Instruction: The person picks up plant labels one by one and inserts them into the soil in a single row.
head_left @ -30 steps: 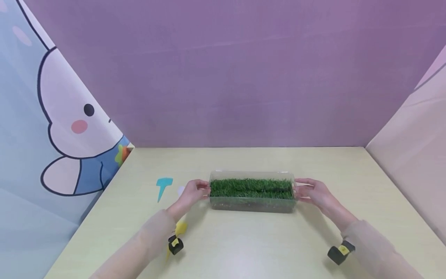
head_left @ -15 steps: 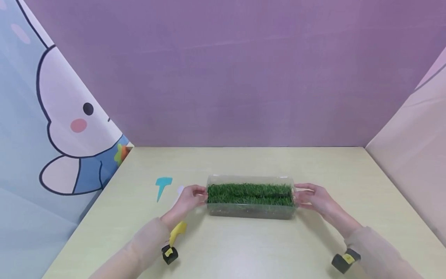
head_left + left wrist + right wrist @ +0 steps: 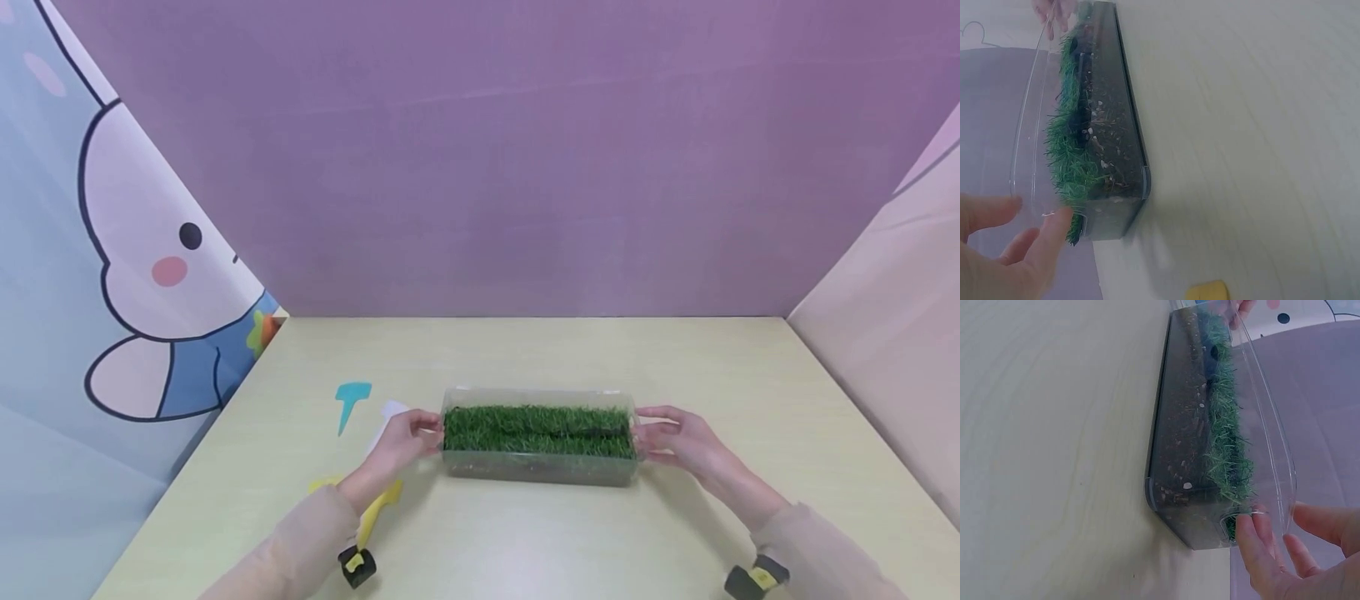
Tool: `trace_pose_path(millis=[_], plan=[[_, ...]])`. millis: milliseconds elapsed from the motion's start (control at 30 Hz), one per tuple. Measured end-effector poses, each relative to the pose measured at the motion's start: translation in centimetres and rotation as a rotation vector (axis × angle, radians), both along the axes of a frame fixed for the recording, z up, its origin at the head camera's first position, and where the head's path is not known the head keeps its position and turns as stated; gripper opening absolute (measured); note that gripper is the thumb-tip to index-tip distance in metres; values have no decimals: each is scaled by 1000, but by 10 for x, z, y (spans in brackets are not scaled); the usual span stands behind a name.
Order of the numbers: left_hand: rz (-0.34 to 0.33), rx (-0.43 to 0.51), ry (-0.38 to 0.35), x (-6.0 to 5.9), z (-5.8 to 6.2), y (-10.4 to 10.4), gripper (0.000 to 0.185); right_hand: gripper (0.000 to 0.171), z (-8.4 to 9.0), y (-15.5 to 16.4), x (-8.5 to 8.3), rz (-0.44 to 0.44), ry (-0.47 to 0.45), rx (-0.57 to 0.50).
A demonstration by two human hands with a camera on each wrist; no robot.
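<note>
A long clear plastic box (image 3: pixel 540 470) lies lengthwise before me in the head view. Dark soil with pale bits (image 3: pixel 1107 134) fills its lower part, and two strips of artificial grass (image 3: pixel 517 417) run along the top. My left hand (image 3: pixel 405 442) holds the left end, fingers at a cutout in the end wall and thumb near the rim. At the opposite end my right hand (image 3: pixel 686 442) grips the same way, its fingertips at the cutout in the right wrist view. Whether the box's base touches the table cannot be told.
Left of the box lie a blue T-shaped plant label (image 3: pixel 349 404), a white label (image 3: pixel 393 408) and yellow labels (image 3: pixel 384 502), partly hidden by the left arm. A purple backdrop (image 3: pixel 525 167) rises behind the table (image 3: pixel 540 350), with printed cloth (image 3: pixel 172 292) along the left side.
Both hands have brought the box nearer to me, with a slight shift left early on. More of the white and yellow labels shows beside the left arm.
</note>
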State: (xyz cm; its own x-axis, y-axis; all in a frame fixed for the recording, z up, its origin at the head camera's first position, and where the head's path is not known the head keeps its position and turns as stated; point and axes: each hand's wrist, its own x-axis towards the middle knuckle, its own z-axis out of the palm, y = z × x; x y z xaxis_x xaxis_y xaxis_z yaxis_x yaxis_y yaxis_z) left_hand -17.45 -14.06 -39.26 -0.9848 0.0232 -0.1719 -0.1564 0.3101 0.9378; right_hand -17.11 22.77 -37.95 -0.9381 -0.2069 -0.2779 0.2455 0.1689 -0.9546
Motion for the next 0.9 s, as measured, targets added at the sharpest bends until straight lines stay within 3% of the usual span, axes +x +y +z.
trace_pose_path(millis=[400,700,900], plan=[[23,49,-46,1,0,0,27,54,-3,5,-5,34,0,2],[-193,124,-75,-9,-4,-22,40,53,-4,5,-5,39,-7,-18],[-356,8,-97,-22,1,-35,38,54,-4,6,-5,37,-12,-34]])
